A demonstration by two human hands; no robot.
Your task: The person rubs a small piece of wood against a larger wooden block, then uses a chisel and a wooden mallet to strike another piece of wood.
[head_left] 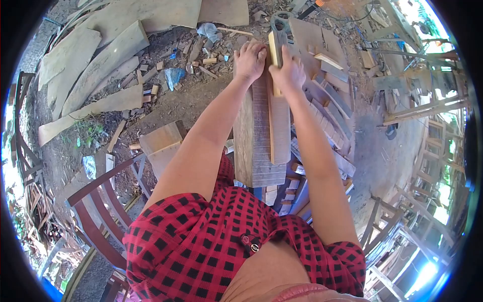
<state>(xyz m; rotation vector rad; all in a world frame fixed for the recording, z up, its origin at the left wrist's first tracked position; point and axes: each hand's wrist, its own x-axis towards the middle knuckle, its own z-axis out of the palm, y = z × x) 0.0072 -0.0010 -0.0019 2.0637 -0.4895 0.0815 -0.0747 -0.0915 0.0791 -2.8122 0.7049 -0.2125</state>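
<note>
In front of me a thick wooden beam [245, 136] with a rough, grooved top runs away from my body. A smooth, narrower wooden board [279, 132] lies along its right side. My left hand [250, 61] is at the beam's far end, fingers curled over a piece of wood whose full shape they hide. My right hand [289, 75] is closed against a pale wooden strip [274, 48] that stands along the board's far part. Some of its fingers are hidden behind the strip.
Large slabs of wood [108, 65] lie at the left, with offcuts and a blue plastic scrap [174, 76] on the dirt. Cut pieces [327, 126] are stacked to the right. A dark red chair frame [98, 209] stands at lower left. A grey metal part [282, 22] sits beyond my hands.
</note>
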